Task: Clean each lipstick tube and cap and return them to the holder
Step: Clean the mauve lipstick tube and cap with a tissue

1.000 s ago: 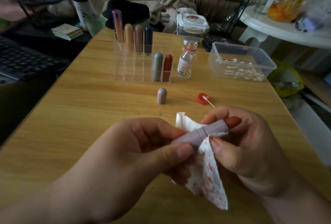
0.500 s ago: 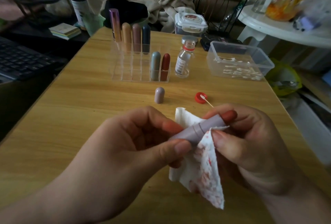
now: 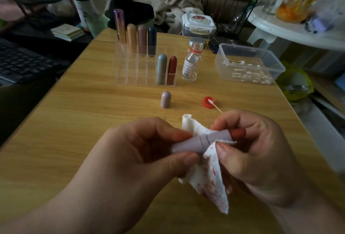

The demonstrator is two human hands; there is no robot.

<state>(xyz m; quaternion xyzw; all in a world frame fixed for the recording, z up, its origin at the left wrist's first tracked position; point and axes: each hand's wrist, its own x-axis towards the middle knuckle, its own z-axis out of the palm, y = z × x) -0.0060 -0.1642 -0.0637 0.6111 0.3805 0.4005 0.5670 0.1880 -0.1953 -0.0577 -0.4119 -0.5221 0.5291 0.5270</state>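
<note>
While your left hand (image 3: 141, 155) pinches the lilac tube (image 3: 196, 142) at six o'clock and your right hand (image 3: 257, 155) pinches tissue (image 3: 211, 177) round it, hazard: exposed bullet (image 3: 238, 132) may restain it; cap (image 3: 166, 99) stands at twelve.

Clutter around the light wooden table (image 3: 74, 121)
A black computer keyboard (image 3: 20, 61) lies left, a stack of pastel paper notes (image 3: 68, 32) behind it; a crumpled beige cloth (image 3: 183, 0) and a clear clip-lid plastic box (image 3: 198, 23) sit by the far edge, a white round side table (image 3: 291, 30) right.
</note>
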